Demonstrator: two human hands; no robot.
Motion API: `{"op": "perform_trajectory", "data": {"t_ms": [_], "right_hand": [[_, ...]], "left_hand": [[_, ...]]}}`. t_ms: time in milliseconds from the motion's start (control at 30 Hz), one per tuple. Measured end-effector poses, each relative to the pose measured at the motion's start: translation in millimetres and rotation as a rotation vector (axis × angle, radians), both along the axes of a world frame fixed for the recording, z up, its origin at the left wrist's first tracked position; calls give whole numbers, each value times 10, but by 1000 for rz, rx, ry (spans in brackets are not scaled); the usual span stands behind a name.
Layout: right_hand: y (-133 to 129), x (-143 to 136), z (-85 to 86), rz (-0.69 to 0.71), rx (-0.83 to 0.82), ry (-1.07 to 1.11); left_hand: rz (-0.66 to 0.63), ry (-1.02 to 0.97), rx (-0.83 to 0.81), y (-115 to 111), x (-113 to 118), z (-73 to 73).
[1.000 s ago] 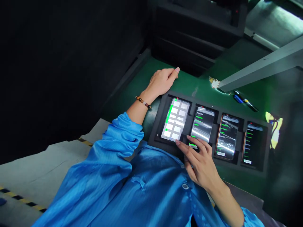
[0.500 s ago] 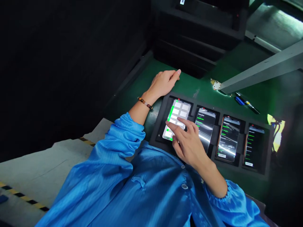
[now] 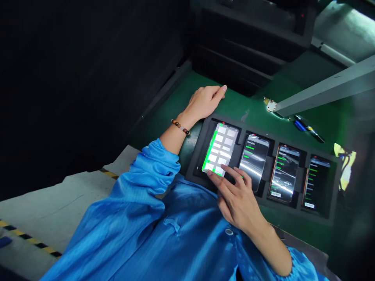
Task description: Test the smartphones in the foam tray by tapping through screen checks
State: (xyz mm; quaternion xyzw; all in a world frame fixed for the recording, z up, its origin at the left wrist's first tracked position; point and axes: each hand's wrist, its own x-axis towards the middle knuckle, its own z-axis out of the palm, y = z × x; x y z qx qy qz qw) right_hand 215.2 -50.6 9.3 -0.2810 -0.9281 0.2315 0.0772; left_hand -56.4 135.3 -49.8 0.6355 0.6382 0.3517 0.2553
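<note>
My right hand (image 3: 238, 199) is open, palm down, with its fingers stretched toward the lower end of a lit phone (image 3: 219, 150). The index fingertip is at that phone's bottom edge; whether it presses the glass I cannot tell. White blocks and a green strip fill the screen. The phone lies in the leftmost slot of a dark tray (image 3: 195, 168). Beyond the tray, my left hand (image 3: 203, 101) rests on the green tabletop (image 3: 234, 107), fingers curled under and thumb pointing out. Nothing shows in it, and a bead bracelet (image 3: 181, 127) circles the wrist.
Three more phones, a near one (image 3: 254, 160), a middle one (image 3: 284, 171) and a far right one (image 3: 316, 183), lie in the tray with dark screens and green lines. Behind stand a pen (image 3: 312, 132) and a grey metal bar (image 3: 325, 88). A dark curtain (image 3: 88, 78) hangs left.
My right hand has drawn down the lit phone from mid-screen to its lower edge. More green now shows along the screen's left and bottom. My left hand has stayed in place.
</note>
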Motion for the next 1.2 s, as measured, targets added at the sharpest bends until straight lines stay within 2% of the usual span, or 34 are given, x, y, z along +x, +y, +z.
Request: {"op": "perform_trajectory", "data": {"t_ms": [267,600,767,1200], "right_hand": [[-185,223,113,-132,60,-68],[-278,73,150,-211,133,-191],[-116,-24,128,-261,150,-198],[560,-243,28,-424,200,-170]], "left_hand": [[5,9,-9,-1,10,15],[9,0,-9,0,5,4],[7,-14,-7,-1,7,12],[4,-4,-21,-4,5,11]]}}
